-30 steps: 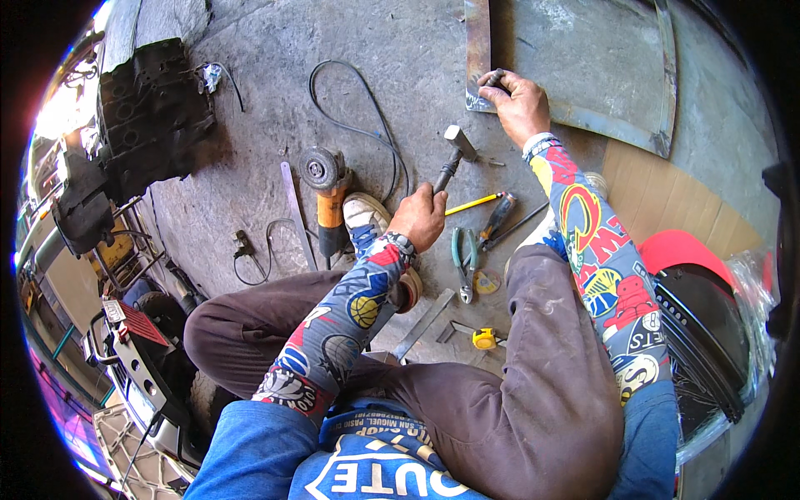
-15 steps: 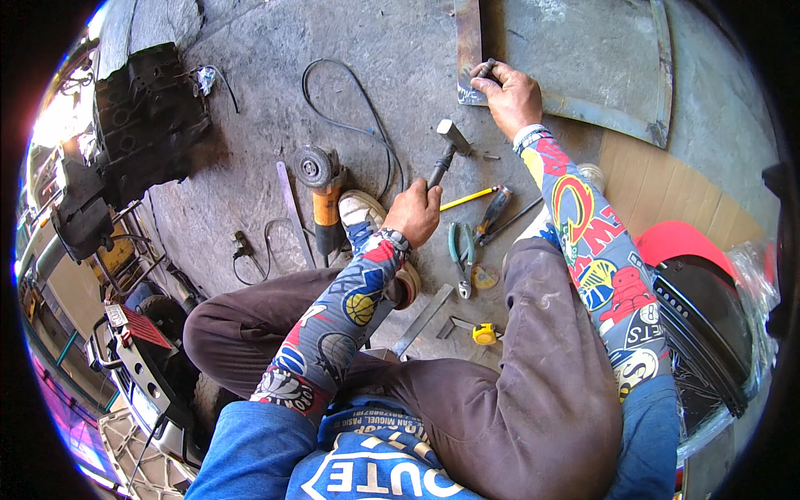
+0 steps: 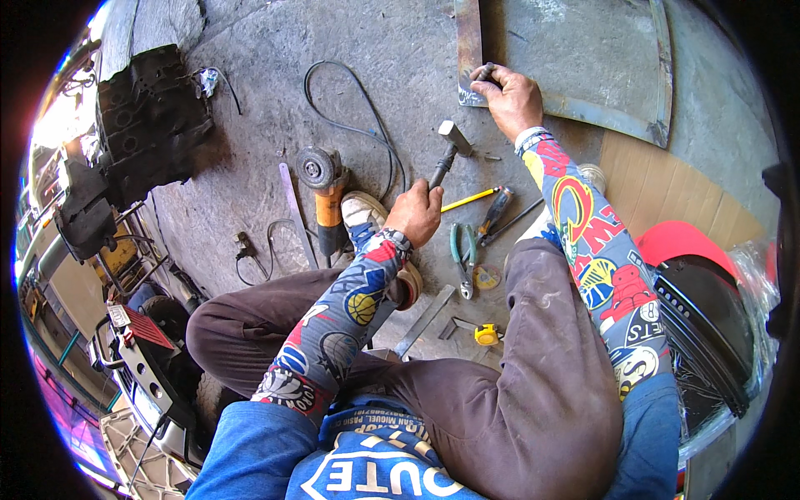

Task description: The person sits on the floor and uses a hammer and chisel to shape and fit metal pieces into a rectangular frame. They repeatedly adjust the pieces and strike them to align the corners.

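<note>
My left hand (image 3: pixel 415 215) is closed around the dark handle of a hammer (image 3: pixel 451 147), its pale square head raised over the concrete floor. Out at the far right, my right hand (image 3: pixel 513 102) pinches a short dark metal punch (image 3: pixel 486 72) between thumb and fingers. The punch sits over the corner of a flat metal strip (image 3: pixel 468 50), where white scratch-like marks show. Whether its tip touches the metal is hidden by the fingers. That strip forms one side of a framed sheet-metal panel (image 3: pixel 583 62). Hammer and punch are well apart.
An angle grinder (image 3: pixel 327 200) with a black cord lies by my left shoe. Between my legs are green-handled pliers (image 3: pixel 463 258), a screwdriver (image 3: pixel 495 212), a yellow pencil (image 3: pixel 467 200), a tape measure (image 3: pixel 486 334) and a steel ruler (image 3: pixel 423 320). Cardboard (image 3: pixel 658 179) and a dark metal part (image 3: pixel 150 117) flank me.
Almost nothing differs. The view has shifted very slightly; both hands keep their grips, with the hammer and the punch in nearly the same places.
</note>
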Available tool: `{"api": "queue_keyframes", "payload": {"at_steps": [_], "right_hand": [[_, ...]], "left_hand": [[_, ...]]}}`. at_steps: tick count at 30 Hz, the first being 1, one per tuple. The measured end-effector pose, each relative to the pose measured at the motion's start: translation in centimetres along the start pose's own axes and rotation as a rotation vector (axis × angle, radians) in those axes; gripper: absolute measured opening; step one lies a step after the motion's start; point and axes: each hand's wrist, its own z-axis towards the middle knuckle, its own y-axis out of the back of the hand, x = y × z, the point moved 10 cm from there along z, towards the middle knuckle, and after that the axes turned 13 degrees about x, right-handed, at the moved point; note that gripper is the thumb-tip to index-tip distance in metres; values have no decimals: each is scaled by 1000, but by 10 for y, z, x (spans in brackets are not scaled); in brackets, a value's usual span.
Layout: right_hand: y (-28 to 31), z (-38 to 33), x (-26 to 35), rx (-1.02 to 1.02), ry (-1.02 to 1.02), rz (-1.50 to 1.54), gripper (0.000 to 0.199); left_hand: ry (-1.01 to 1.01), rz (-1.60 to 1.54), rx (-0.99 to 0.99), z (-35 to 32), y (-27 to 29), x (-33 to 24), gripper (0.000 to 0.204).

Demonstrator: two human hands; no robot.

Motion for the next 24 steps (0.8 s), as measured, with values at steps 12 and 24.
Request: {"api": "queue_keyframes", "payload": {"at_steps": [12, 24], "right_hand": [[1, 1, 3, 25, 49, -44, 11], [-4, -11, 35, -22, 389, -375, 12]], "left_hand": [[31, 39, 42, 3, -1, 1, 43], [-299, -212, -395, -65, 56, -68, 20]]}}
